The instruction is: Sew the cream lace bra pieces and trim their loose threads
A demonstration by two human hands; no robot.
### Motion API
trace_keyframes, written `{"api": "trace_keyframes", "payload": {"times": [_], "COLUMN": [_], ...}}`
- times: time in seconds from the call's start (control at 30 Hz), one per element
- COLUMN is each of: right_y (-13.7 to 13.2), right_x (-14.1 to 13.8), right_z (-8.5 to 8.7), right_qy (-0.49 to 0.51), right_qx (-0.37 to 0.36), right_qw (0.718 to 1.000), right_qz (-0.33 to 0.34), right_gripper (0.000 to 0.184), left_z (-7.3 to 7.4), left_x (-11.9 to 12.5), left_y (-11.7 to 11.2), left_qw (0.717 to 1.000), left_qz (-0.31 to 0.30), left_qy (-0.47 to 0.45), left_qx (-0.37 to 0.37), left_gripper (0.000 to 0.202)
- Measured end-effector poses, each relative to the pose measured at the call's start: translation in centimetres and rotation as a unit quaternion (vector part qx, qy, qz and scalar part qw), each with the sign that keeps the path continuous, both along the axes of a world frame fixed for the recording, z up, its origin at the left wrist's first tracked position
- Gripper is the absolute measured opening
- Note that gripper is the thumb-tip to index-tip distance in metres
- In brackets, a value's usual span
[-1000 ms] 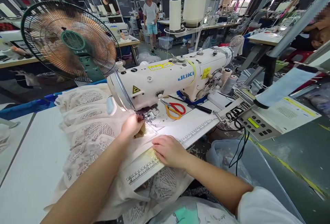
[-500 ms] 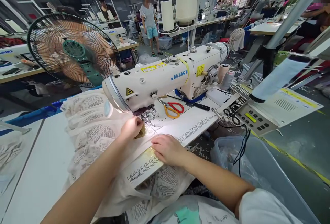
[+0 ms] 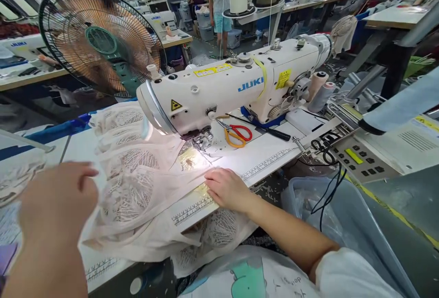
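The blurred left hand (image 3: 58, 192), released and empty, hovers near the lace-cupped garment (image 3: 135, 192); the right hand (image 3: 226, 189) rests on fabric, grip impossible to tell.

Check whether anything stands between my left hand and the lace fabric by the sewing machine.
Nothing visible does. Your left hand, blurred, is left of the lace fabric, with a strip of white tabletop showing between them. The scissors lie farther right, out of that path.
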State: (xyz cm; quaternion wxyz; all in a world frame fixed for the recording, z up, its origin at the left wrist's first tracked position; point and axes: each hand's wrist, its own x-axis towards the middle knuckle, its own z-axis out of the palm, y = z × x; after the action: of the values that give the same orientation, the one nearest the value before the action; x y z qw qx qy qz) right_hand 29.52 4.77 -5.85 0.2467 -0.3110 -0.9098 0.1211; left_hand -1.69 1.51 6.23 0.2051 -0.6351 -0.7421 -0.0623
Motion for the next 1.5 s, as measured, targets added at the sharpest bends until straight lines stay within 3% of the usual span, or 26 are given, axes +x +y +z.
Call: {"api": "trace_keyframes", "payload": {"times": [0.03, 0.07, 0.13, 0.2, 0.3, 0.4, 0.5, 0.77, 1.13, 1.5], "right_y": [0.0, -0.1, -0.2, -0.3, -0.4, -0.4, -0.3, -0.4, 0.1, 0.2], "right_x": [0.0, 0.0, 0.0, 0.0, 0.0, 0.0, -0.2, -0.8, -1.7, -2.1], "right_z": [-0.1, -0.1, -0.3, -0.4, -0.6, -0.7, -0.6, 0.0, 0.1, 0.0], "right_qy": [0.004, 0.010, 0.021, 0.028, 0.025, 0.013, -0.009, -0.072, -0.096, -0.090], "right_qx": [0.002, 0.005, 0.014, 0.024, 0.024, 0.016, 0.012, -0.007, -0.019, -0.033], "right_qw": [1.000, 1.000, 1.000, 0.999, 0.999, 1.000, 1.000, 0.997, 0.995, 0.995], "right_qz": [-0.001, -0.002, -0.003, -0.003, -0.008, -0.017, -0.001, 0.010, -0.001, 0.004], "right_gripper": [0.014, 0.014, 0.014, 0.015, 0.017, 0.018, 0.020, 0.030, 0.034, 0.035], "left_z": [-1.0, -2.2, -4.8, -7.4, -10.2, -11.6, -11.5, -10.0, -9.7, -9.6], "left_x": [1.7, 3.8, 8.2, 11.3, 12.1, 10.6, 9.8, 10.9, 10.8, 10.3], "left_y": [-0.6, -1.0, -1.2, -0.7, 0.6, 1.7, 2.5, 4.9, 7.2, 7.2], "left_qw": [0.998, 0.992, 0.962, 0.934, 0.918, 0.926, 0.932, 0.960, 0.961, 0.958], "left_qz": [0.016, -0.024, -0.164, -0.262, -0.331, -0.322, -0.307, -0.221, -0.227, -0.239], "left_qy": [-0.063, -0.111, -0.160, -0.177, -0.165, -0.153, -0.150, -0.123, -0.109, -0.096], "left_qx": [-0.012, -0.059, -0.151, -0.164, -0.145, -0.126, -0.121, -0.123, -0.119, -0.123], "left_gripper": [0.027, 0.025, 0.031, 0.038, 0.042, 0.044, 0.044, 0.038, 0.031, 0.031]}}
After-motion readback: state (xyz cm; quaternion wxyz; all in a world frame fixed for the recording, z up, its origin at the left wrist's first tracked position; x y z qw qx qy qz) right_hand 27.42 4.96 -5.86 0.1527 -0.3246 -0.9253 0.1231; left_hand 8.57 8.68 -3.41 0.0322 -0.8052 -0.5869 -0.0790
